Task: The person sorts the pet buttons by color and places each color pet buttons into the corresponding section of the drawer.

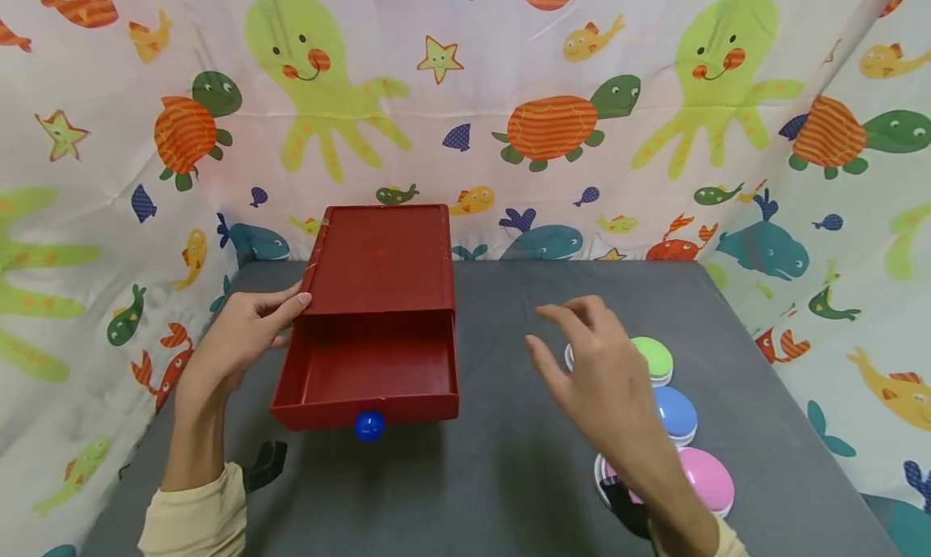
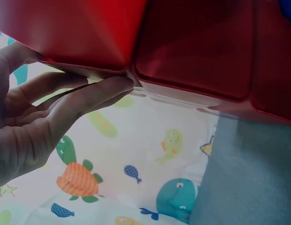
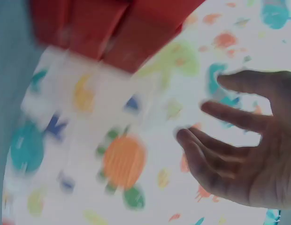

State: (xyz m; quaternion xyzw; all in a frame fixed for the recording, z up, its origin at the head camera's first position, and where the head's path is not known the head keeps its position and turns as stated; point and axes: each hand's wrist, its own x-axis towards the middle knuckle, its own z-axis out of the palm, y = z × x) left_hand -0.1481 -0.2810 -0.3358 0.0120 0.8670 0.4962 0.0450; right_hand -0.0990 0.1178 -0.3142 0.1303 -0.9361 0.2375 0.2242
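Observation:
A red box [image 1: 381, 258] stands on the grey table with its drawer [image 1: 378, 371] pulled out toward me. No contents show in the visible part of the drawer, and a round blue knob [image 1: 369, 426] sits on its front. My left hand [image 1: 250, 327] holds the box's left side near the front corner; the left wrist view shows its fingers [image 2: 96, 96] against the red wall. To the right of the box, my right hand [image 1: 600, 371] hovers with fingers apart and nothing between them. In the right wrist view the box is blurred, apart from that hand [image 3: 248, 145].
Right of and partly behind my right hand are several round, white-rimmed pieces, among them a green one [image 1: 654, 358], a blue one [image 1: 675, 414] and a pink one [image 1: 707, 478]. A sea-animal curtain [image 1: 465, 80] surrounds the grey table [image 1: 509, 508] at the back and sides.

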